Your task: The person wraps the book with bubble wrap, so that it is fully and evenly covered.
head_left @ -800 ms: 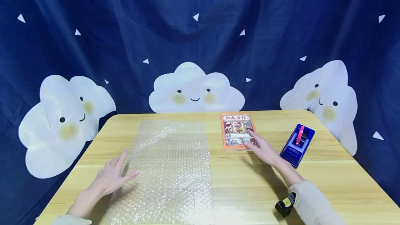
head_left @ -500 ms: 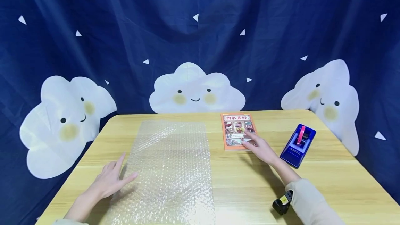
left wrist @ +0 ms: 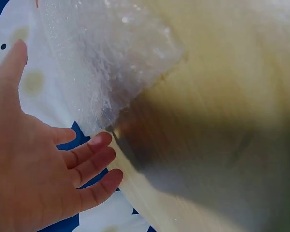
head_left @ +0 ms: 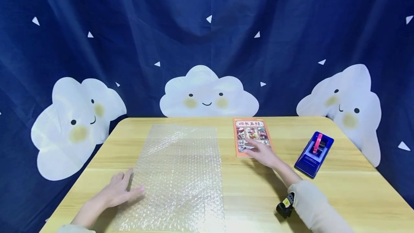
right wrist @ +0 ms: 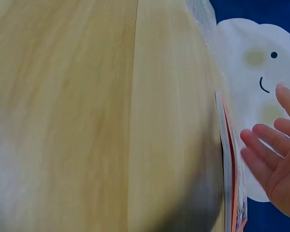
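Note:
A clear sheet of bubble wrap (head_left: 181,175) lies flat on the wooden table, left of the middle. My left hand (head_left: 118,190) is at its left edge, thumb stretched over the sheet. In the left wrist view that hand (left wrist: 48,159) holds nothing, its fingers loosely bent beside the bubble wrap (left wrist: 116,53). An orange picture-covered book (head_left: 240,150) lies at the back, right of the sheet. My right hand (head_left: 263,154) hovers over its lower part, fingers spread. Seen from the right wrist, a gap shows between the hand (right wrist: 275,150) and the book (right wrist: 232,159).
A blue tape dispenser (head_left: 312,159) with a pink-red roll stands on the right of the table (head_left: 349,197). Behind the table's back edge hangs a dark blue curtain (head_left: 181,17) with smiling white clouds. A black wrist camera (head_left: 284,208) sits at my right sleeve.
My right hand has shifted left across the book's cover. My left hand has moved slightly lower, nearer the sheet's edge. The whole view has turned slightly left; the book, wrap and dispenser stay put.

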Demonstrator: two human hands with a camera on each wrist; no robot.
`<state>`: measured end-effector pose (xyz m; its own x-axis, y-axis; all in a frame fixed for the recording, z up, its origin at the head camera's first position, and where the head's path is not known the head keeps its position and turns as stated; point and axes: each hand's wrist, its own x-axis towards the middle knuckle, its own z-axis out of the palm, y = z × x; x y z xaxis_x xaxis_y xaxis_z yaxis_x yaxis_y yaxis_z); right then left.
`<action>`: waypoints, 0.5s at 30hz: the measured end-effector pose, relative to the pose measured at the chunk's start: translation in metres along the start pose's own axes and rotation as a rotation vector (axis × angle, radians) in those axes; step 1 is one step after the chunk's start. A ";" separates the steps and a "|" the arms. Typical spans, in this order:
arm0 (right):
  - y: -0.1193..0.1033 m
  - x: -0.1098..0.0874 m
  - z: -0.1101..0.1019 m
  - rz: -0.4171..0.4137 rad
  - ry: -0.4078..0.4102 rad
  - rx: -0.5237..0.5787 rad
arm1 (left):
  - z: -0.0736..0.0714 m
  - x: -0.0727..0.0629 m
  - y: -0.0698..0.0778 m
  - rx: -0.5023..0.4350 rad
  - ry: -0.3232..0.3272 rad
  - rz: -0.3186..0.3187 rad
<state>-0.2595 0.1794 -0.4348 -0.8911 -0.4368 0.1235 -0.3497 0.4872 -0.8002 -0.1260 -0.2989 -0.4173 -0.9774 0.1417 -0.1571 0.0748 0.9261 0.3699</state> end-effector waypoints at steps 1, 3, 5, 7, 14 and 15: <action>0.000 0.001 0.002 0.007 -0.005 0.013 | 0.000 -0.001 0.000 -0.008 -0.011 0.000; -0.001 0.004 0.005 0.025 -0.010 0.045 | 0.001 -0.003 -0.001 -0.026 -0.039 -0.004; -0.002 0.007 0.008 0.046 -0.012 0.066 | 0.002 -0.004 -0.002 -0.035 -0.055 0.001; -0.002 0.010 0.012 0.061 -0.010 0.063 | 0.003 -0.005 -0.003 -0.037 -0.064 0.003; -0.007 0.021 0.023 0.026 -0.057 -0.010 | 0.004 -0.006 -0.005 0.001 -0.069 0.001; -0.008 0.023 0.024 0.027 -0.065 -0.018 | 0.004 -0.006 -0.006 0.003 -0.069 0.000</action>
<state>-0.2701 0.1472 -0.4399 -0.8798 -0.4711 0.0636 -0.3316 0.5123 -0.7922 -0.1199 -0.3034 -0.4223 -0.9615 0.1657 -0.2194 0.0759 0.9270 0.3674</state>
